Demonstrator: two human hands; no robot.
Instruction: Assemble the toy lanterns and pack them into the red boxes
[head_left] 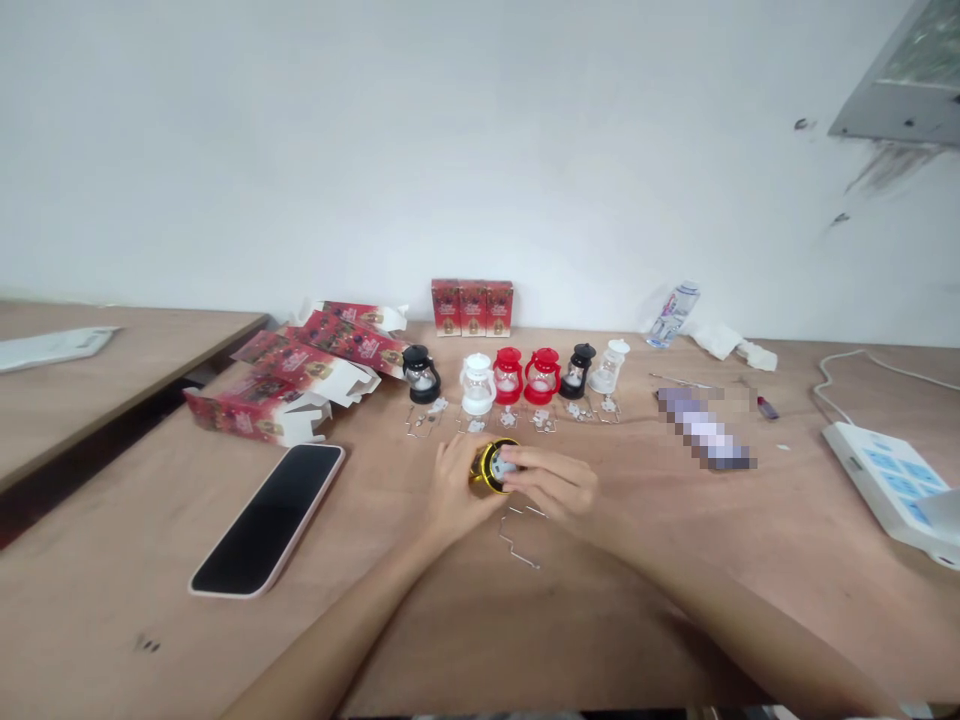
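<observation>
Head view: gold lantern (482, 467) is mid-surface, near side of the lantern row, tipped so its round base faces up toward the camera. Left grip (452, 487) is closed around its side. Right grip (562, 487) has fingertips bunched on the grey insert (498, 462) in the base; can't tell if it pinches the insert or only presses it.

Bent wire (512, 547) lies loose on the surface (420, 640), just below the hands. Row of six lanterns (508, 375) stands behind (black, white, two red, black, white), small parts in front of each.

Handling, my read: light, stiff plastic shell, shiny finish so probably slippery; any clear chamber is likely the fragile bit. Best hold is around the body below the rim, no squeezing mid-section. Insert looks small: fingertips at its edge, light force. Wire is thin, probably bends easily; take it mid-length.
</observation>
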